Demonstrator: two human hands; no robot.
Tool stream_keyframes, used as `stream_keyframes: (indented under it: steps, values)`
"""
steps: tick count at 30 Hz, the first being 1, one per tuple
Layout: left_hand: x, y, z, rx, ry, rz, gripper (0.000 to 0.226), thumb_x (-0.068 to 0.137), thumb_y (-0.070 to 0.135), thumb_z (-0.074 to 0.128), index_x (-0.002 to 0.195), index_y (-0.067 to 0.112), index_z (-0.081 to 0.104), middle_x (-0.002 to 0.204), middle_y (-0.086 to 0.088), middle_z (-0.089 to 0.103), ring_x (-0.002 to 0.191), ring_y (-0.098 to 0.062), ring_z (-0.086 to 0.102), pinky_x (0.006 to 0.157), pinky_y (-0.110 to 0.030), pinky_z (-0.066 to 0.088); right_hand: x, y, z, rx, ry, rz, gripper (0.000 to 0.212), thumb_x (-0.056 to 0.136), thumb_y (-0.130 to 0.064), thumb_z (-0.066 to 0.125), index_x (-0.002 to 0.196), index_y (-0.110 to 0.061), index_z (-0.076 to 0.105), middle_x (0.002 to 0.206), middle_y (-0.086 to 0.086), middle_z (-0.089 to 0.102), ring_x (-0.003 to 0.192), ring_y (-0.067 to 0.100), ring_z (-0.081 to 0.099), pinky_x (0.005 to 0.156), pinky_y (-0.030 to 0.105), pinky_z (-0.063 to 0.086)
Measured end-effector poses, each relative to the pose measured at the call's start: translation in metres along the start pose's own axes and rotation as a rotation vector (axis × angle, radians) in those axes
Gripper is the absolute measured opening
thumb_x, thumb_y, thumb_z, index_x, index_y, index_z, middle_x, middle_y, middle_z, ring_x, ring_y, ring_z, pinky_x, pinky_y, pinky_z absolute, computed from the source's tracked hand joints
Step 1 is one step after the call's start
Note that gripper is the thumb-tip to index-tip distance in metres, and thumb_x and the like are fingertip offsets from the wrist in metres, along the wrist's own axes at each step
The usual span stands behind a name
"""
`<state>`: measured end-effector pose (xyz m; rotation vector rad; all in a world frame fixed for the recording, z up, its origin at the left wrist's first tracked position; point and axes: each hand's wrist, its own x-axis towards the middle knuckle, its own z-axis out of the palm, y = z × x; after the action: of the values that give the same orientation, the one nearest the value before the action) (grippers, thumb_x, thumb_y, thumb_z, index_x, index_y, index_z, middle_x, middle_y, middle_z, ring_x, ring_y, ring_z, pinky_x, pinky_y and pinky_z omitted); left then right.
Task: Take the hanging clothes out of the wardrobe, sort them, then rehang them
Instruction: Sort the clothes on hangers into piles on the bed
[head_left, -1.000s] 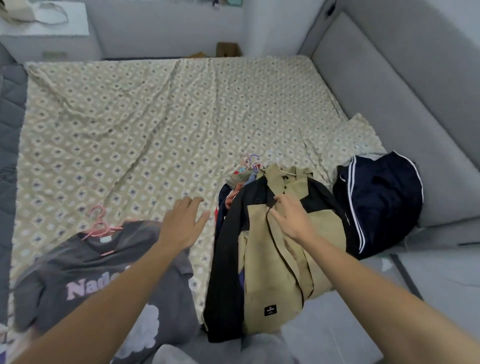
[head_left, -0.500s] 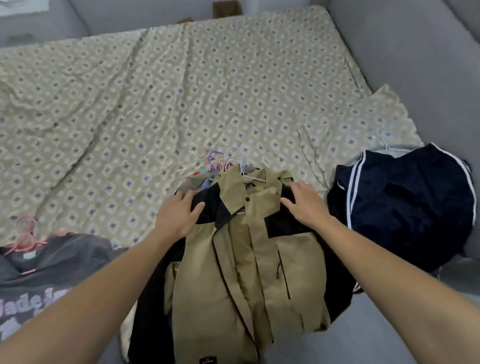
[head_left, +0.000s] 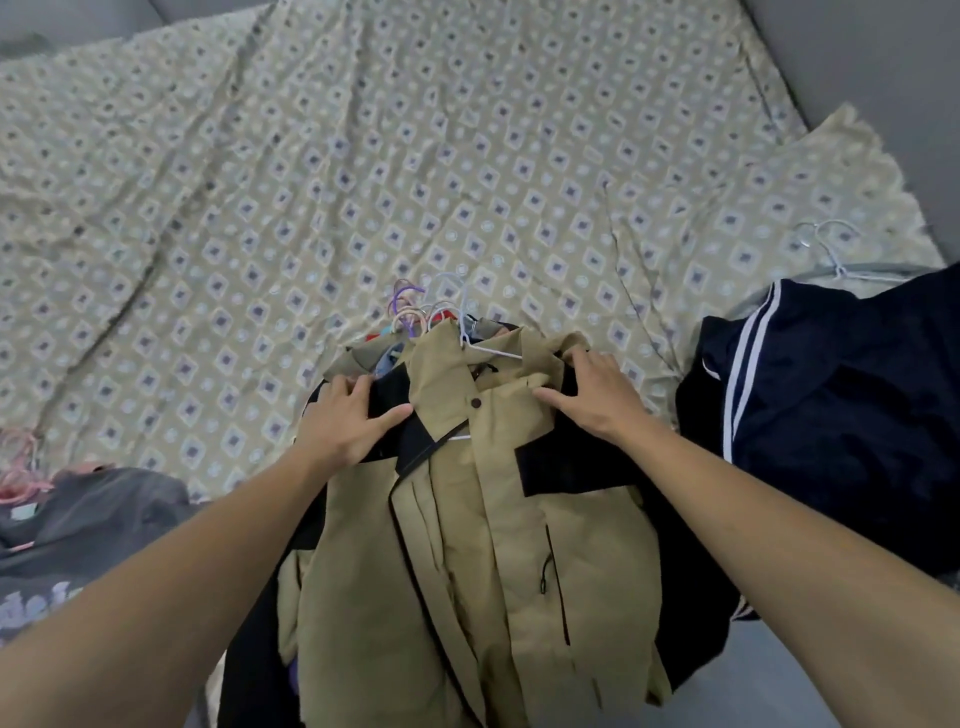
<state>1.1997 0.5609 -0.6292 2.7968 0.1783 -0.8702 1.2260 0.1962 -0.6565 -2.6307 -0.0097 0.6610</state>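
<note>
**Both hands settle on the shoulders of the tan jacket**

Compared with half a second ago, the camera has tipped lower and closer. The left hand (head_left: 347, 422) has slid onto the black shoulder panel, and the right hand (head_left: 592, 395) has shifted to the opposite shoulder by the collar. A second ago the left hand was over bare sheet and only the right touched the jacket.

The tan and black jacket (head_left: 467, 545) tops a pile of clothes at the near edge of the bed. Its long axis runs near to far: the hem hangs over the near edge toward the person and the collar points away. The left hand lies fairly flat, fingers spread and lightly bent over the shoulder, thumb stretched toward the collar. The right hand presses with its thumb on the tan fabric, its fingers bent over the shoulder ridge; whether they truly grip the cloth cannot be told.

Just past the collar a cluster of hanger hooks (head_left: 431, 312) in purple, pink and white sticks out, pointing away. Left of the pile, apart from it, lies a grey printed T-shirt (head_left: 88, 525) with pink hangers (head_left: 21, 467). To the right, just beside the pile, sits a navy garment with white stripes (head_left: 841, 405), a pale hanger (head_left: 831, 249) at its far end.

Beyond lies the wide patterned bedsheet (head_left: 311, 182), wrinkled, bounded on the right by a grey padded wall (head_left: 883, 78).
</note>
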Motion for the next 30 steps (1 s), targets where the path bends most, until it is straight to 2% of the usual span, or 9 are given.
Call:
stream_keyframes:
  steps: [3,6,10,13,15,17,21,25,30]
  values:
    - [-0.016,0.002,-0.006,0.019,0.095,0.081,0.091,0.078,0.1,0.019,0.116,0.024,0.053,0.113,0.0,0.053,0.113,-0.026,0.047,0.096,-0.044,0.044,-0.018,0.011,-0.009,0.07,0.047,-0.059,0.057,0.085,-0.078,0.057,0.112,-0.03,0.045,0.115,-0.005,0.053,0.111,0.019,0.048,0.086,0.04,0.044]
    - [-0.047,0.012,-0.025,-0.053,0.148,0.166,0.064,0.087,0.092,0.027,0.09,0.031,0.044,0.091,0.01,0.051,0.095,-0.019,0.048,0.084,-0.042,0.043,-0.04,0.015,-0.029,0.109,0.048,-0.052,0.053,0.087,-0.08,0.054,0.103,-0.029,0.045,0.106,-0.007,0.055,0.102,0.02,0.053,0.079,0.042,0.047]
    - [-0.095,0.021,-0.054,-0.186,0.246,0.194,0.069,0.092,0.086,0.032,0.095,0.022,0.056,0.088,0.01,0.059,0.089,-0.015,0.054,0.078,-0.041,0.048,-0.072,0.0,-0.065,0.125,0.147,-0.106,0.05,0.091,-0.08,0.051,0.11,-0.034,0.057,0.097,-0.015,0.062,0.088,0.014,0.059,0.072,0.04,0.05]
    - [-0.131,0.023,-0.077,-0.25,0.33,0.159,0.053,0.099,0.074,0.041,0.086,0.023,0.048,0.077,0.015,0.052,0.08,-0.012,0.051,0.069,-0.036,0.041,-0.098,-0.021,-0.089,0.081,0.236,-0.126,0.056,0.091,-0.08,0.047,0.083,-0.025,0.05,0.074,-0.011,0.056,0.068,0.013,0.055,0.062,0.037,0.046]
    - [-0.154,0.021,-0.094,-0.267,0.401,0.156,0.055,0.099,0.072,0.041,0.075,0.023,0.045,0.068,0.013,0.048,0.069,-0.012,0.049,0.061,-0.034,0.034,-0.113,-0.04,-0.104,0.095,0.281,-0.139,0.06,0.091,-0.077,0.048,0.072,-0.021,0.042,0.063,-0.006,0.051,0.06,0.013,0.051,0.057,0.036,0.04]
    - [-0.175,0.012,-0.113,-0.259,0.45,0.14,0.058,0.099,0.073,0.042,0.067,0.025,0.037,0.062,0.008,0.047,0.062,-0.01,0.048,0.056,-0.035,0.032,-0.126,-0.063,-0.121,0.112,0.303,-0.167,0.061,0.092,-0.075,0.048,0.068,-0.019,0.041,0.059,-0.004,0.049,0.057,0.015,0.05,0.054,0.036,0.035]
    - [-0.206,-0.009,-0.165,-0.274,0.544,0.11,0.058,0.099,0.068,0.046,0.067,0.021,0.036,0.06,0.004,0.048,0.06,-0.014,0.048,0.055,-0.035,0.031,-0.137,-0.127,-0.169,0.126,0.377,-0.248,0.062,0.093,-0.071,0.051,0.065,-0.017,0.039,0.056,-0.001,0.047,0.055,0.018,0.049,0.055,0.038,0.034]
    - [-0.234,-0.037,-0.225,-0.335,0.678,0.091,0.059,0.098,0.067,0.052,0.067,0.018,0.039,0.058,0.002,0.05,0.058,-0.017,0.051,0.053,-0.036,0.032,-0.154,-0.199,-0.219,0.116,0.491,-0.32,0.063,0.094,-0.068,0.056,0.063,-0.016,0.037,0.055,0.0,0.046,0.055,0.018,0.047,0.055,0.038,0.035]
    - [-0.278,-0.09,-0.286,-0.353,0.824,0.132,0.069,0.093,0.077,0.049,0.067,0.013,0.045,0.057,-0.001,0.052,0.057,-0.017,0.053,0.053,-0.037,0.033,-0.195,-0.29,-0.261,0.065,0.604,-0.384,0.063,0.094,-0.069,0.059,0.064,-0.017,0.039,0.057,-0.002,0.049,0.058,0.014,0.05,0.058,0.04,0.04]
